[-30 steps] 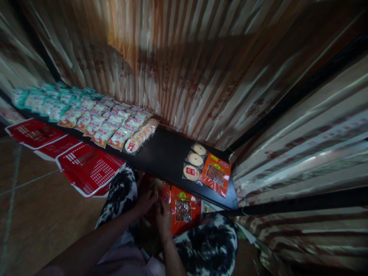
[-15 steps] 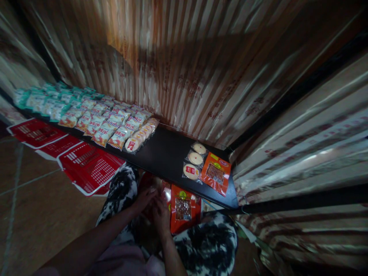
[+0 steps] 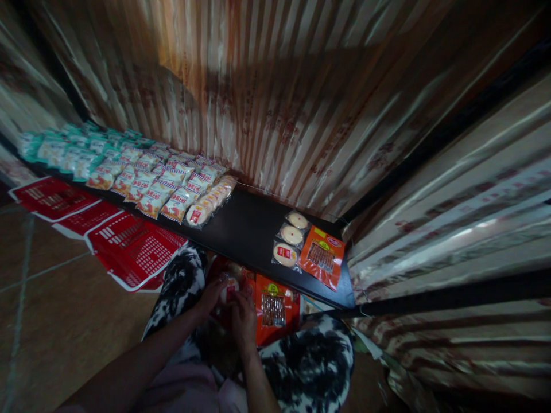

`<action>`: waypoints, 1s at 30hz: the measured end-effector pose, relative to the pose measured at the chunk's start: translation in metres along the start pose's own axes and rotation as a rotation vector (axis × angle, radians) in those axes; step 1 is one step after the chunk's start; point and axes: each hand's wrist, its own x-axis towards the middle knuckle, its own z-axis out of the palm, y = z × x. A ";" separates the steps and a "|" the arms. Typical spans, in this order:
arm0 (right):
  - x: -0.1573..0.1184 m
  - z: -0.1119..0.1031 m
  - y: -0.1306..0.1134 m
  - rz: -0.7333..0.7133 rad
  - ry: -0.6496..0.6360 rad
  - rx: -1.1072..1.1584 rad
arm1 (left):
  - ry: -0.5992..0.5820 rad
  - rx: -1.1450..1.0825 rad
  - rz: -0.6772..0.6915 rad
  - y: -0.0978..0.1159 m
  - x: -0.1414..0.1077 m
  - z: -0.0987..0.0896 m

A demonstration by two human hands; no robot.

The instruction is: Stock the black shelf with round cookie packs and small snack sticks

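Observation:
Between my knees, below the shelf's front edge, both hands are at a round pale cake (image 3: 228,289) in clear wrap with a red label. My left hand (image 3: 210,298) grips it from the left. My right hand (image 3: 243,314) has its fingers closed at the cake's right side. Just right of that hand lies an orange-red snack packet (image 3: 274,310) with a clear window showing brown sticks. Other packets beneath my hands are dark and partly hidden.
The black shelf (image 3: 247,226) bears teal packets (image 3: 71,152), white-and-orange snack bags (image 3: 157,180), a row of wrapped round cakes (image 3: 210,201), three more cakes (image 3: 291,234) and an orange packet (image 3: 322,257). Red-and-white sheets (image 3: 138,244) hang in front. Dark poles (image 3: 430,301) and a striped curtain (image 3: 275,97) border it.
A wrapped round cake with a red label now shows between my hands, where it did not show before. My fingers have shifted slightly around it. The shelf goods stay in place.

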 end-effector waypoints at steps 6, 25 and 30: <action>0.002 0.000 0.004 0.045 0.072 0.008 | 0.017 -0.098 -0.062 0.006 -0.002 0.001; 0.000 -0.005 0.000 0.256 -0.010 0.166 | 0.112 -0.263 -0.104 0.025 -0.013 -0.003; 0.000 -0.001 -0.002 0.339 -0.033 0.387 | 0.151 -0.251 -0.111 0.023 -0.013 -0.005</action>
